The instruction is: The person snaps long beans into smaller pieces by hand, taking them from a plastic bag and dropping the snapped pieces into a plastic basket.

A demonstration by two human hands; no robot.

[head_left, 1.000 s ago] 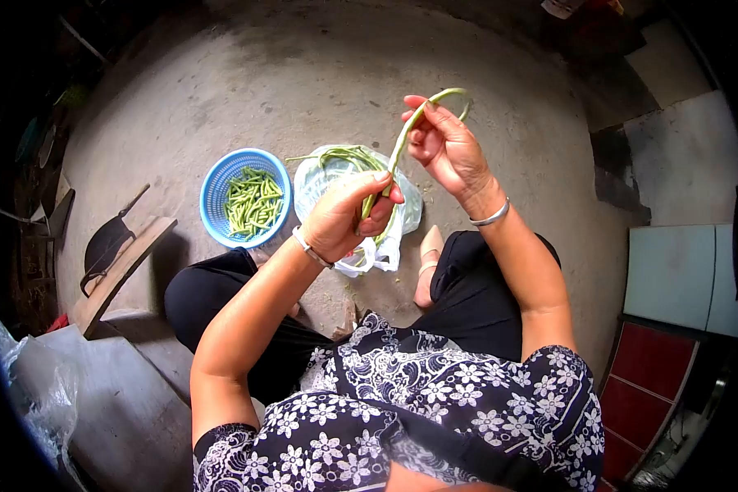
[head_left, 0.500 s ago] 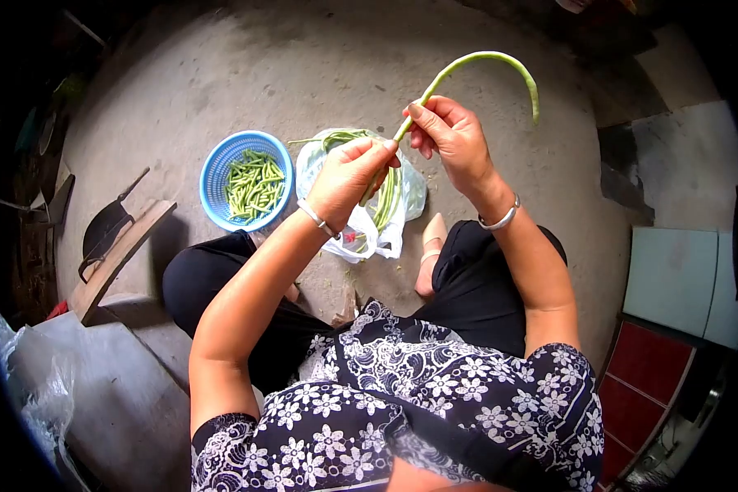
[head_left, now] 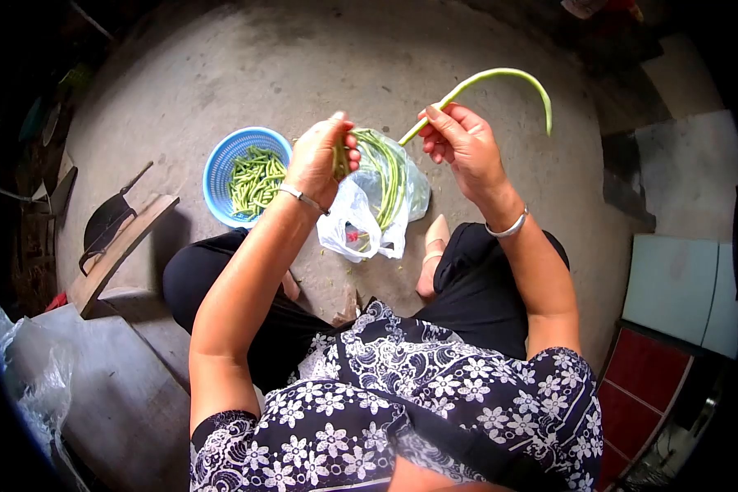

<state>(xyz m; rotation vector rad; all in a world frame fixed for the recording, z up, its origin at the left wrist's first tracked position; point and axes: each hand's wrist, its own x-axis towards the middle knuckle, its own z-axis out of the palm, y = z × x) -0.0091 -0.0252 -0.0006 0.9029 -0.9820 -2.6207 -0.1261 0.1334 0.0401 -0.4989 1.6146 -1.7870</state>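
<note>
The left hand [head_left: 316, 157] grips short green pieces [head_left: 340, 161]; the right hand [head_left: 467, 148] pinches a long, slender green bean [head_left: 508, 72], likely light and snappable, sensibly near its straight end.

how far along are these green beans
Partway, it seems. The short pieces in the blue basket look done. The left hand holds partly hidden pieces; the right hand holds a long bean. Left to do: the long beans in the plastic bag, count unclear.

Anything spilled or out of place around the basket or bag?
Yes, slightly: a few tiny green scraps lie loose on the floor near the plastic bag. The blue basket looks upright.
</note>
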